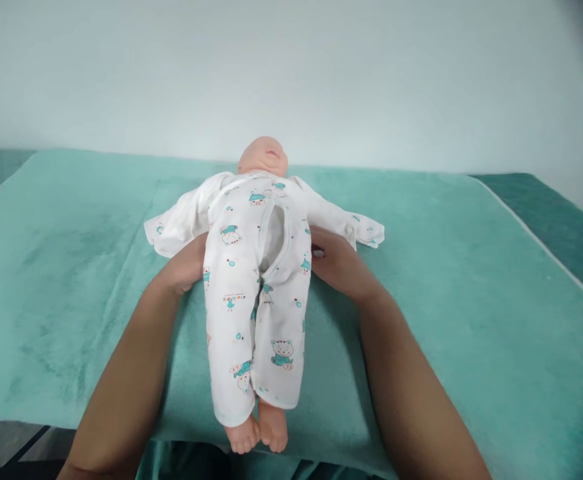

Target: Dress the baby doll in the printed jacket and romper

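Observation:
A baby doll (264, 159) lies on its back, with its head at the far end and its bare feet (256, 430) towards me. It is dressed in white printed trousers (231, 320) that reach up over the chest and have an open slit at the crotch. A white long-sleeved top (186, 217) shows at both arms, which are spread out sideways. My left hand (190, 265) is against the doll's left-of-view side, its fingers hidden behind the trousers. On the opposite side my right hand (335, 260) is partly curled at the waist, a bit of white showing by its fingers; its fingertips are hidden.
A green plush cloth (446, 300) covers the table under the doll. Darker green fabric (556, 213) shows at the far right. Behind the table stands a pale wall (291, 73). The doll's feet lie near the table's front edge.

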`<state>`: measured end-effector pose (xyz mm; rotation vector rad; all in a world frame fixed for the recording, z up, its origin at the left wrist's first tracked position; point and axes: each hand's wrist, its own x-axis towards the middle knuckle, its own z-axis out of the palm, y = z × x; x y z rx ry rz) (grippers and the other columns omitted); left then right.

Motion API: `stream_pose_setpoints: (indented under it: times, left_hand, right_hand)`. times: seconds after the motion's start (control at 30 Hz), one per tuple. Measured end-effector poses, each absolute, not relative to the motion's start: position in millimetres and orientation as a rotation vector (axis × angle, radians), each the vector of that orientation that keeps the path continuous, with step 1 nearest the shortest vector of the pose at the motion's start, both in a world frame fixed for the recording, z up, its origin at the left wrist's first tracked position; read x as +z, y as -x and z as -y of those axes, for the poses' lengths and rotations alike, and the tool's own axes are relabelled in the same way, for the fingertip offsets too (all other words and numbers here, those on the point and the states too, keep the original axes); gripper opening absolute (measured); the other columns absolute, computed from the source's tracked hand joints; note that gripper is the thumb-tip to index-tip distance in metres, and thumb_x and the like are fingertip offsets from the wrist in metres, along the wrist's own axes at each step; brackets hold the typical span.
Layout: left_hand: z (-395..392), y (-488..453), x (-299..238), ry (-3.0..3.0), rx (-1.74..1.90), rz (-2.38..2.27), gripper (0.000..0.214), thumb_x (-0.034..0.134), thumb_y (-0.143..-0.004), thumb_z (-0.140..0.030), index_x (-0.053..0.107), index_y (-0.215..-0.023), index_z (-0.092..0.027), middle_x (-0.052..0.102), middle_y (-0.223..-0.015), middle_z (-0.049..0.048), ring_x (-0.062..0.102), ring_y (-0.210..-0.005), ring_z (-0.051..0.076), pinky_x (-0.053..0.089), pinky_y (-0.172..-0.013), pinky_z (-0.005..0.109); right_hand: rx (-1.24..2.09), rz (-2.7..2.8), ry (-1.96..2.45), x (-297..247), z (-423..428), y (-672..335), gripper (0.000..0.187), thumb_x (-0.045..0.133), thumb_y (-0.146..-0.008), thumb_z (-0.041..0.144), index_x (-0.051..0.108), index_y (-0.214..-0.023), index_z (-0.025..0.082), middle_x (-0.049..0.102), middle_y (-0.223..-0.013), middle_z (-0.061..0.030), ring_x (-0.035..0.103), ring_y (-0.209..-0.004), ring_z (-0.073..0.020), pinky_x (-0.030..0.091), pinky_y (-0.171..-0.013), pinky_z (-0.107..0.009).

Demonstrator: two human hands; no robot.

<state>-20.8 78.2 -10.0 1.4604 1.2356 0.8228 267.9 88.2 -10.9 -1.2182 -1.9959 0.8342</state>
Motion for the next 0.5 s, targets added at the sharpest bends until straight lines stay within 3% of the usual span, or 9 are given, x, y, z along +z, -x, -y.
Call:
stream_pose_setpoints:
  times: [0.17, 0.23, 0.33, 0.4, 0.5]
  left_hand:
    - [-78.6, 16.0, -17.7, -1.139, 0.992, -1.166, 0.046, 0.079, -0.076, -0.044, 0.076, -0.113, -0.016, 0.079, -0.106, 0.0087, 0.073, -0.101, 0.031, 0.061, -0.091, 0.046]
    - [-78.8, 14.4, -17.7, -1.070, 1.018, -1.163, 0.044, 0.080, -0.076, -0.043, 0.076, -0.111, -0.016, 0.079, -0.101, 0.0076, 0.073, -0.097, 0.028, 0.062, -0.086, 0.042]
    - [-78.0, 11.7, -16.0, -1.034, 1.057, -1.151, 0.042, 0.082, -0.075, -0.039, 0.076, -0.109, -0.016, 0.079, -0.100, 0.0065, 0.072, -0.094, 0.027, 0.062, -0.082, 0.039]
    - [-76.6, 9.0, -13.8, -1.017, 1.056, -1.114, 0.038, 0.082, -0.075, -0.038, 0.075, -0.105, -0.015, 0.079, -0.095, 0.0063, 0.072, -0.089, 0.025, 0.061, -0.081, 0.038]
    - [-73.3, 3.7, -7.6, -0.980, 1.069, -1.063, 0.035, 0.082, -0.076, -0.038, 0.074, -0.100, -0.014, 0.077, -0.083, 0.0054, 0.068, -0.079, 0.021, 0.059, -0.081, 0.038]
  right_hand:
    - [0.740, 2.038, 1.110, -19.6, -91.0, -264.3, 0.019, 0.058, -0.084, 0.022, 0.073, -0.096, 0.022, 0.075, -0.107, -0.0073, 0.066, -0.112, -0.0296, 0.053, -0.098, -0.047]
    - [0.689, 2.095, 1.038, -22.6, -89.1, -259.5, 0.028, 0.063, -0.086, 0.029, 0.073, -0.111, 0.023, 0.073, -0.123, -0.0097, 0.061, -0.128, -0.0326, 0.047, -0.111, -0.052]
    - [0.704, 2.112, 1.011, -23.1, -82.5, -250.1, 0.055, 0.066, -0.089, 0.039, 0.059, -0.141, 0.022, 0.059, -0.149, -0.0124, 0.045, -0.148, -0.0336, 0.037, -0.124, -0.054]
    - [0.720, 2.078, 1.078, -22.4, -78.2, -245.5, 0.062, 0.066, -0.090, 0.042, 0.054, -0.147, 0.023, 0.055, -0.153, -0.0131, 0.042, -0.150, -0.0348, 0.035, -0.125, -0.056]
    - [0.771, 2.016, 1.178, -25.8, -75.4, -244.0, 0.050, 0.066, -0.089, 0.043, 0.063, -0.136, 0.025, 0.065, -0.142, -0.0125, 0.055, -0.139, -0.0372, 0.038, -0.123, -0.059]
